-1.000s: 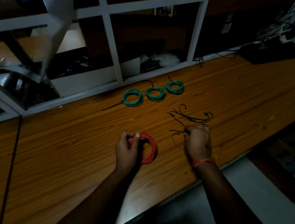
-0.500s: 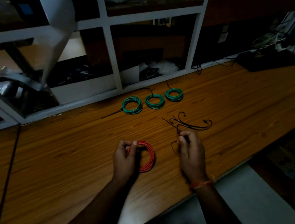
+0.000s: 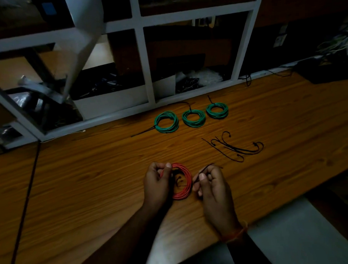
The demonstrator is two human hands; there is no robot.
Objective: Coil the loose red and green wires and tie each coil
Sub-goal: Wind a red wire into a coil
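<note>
Red coil held at the near edge of the worktop, a black tie in the other hand.

The left hand pinches the left rim of the red wire coil, thumb on top and fingers curled behind, so its grip is pressed together on the coil. The right hand sits just beside the coil's right rim, its grip pinching a thin black tie between thumb and fingers; the tie's free end arcs up past the knuckles. Farther back on the wooden worktop, three green coils lie in a row near the white shelf frame, each with a black tie tail showing. Between them and the hands lies a loose bunch of spare black ties.
</note>
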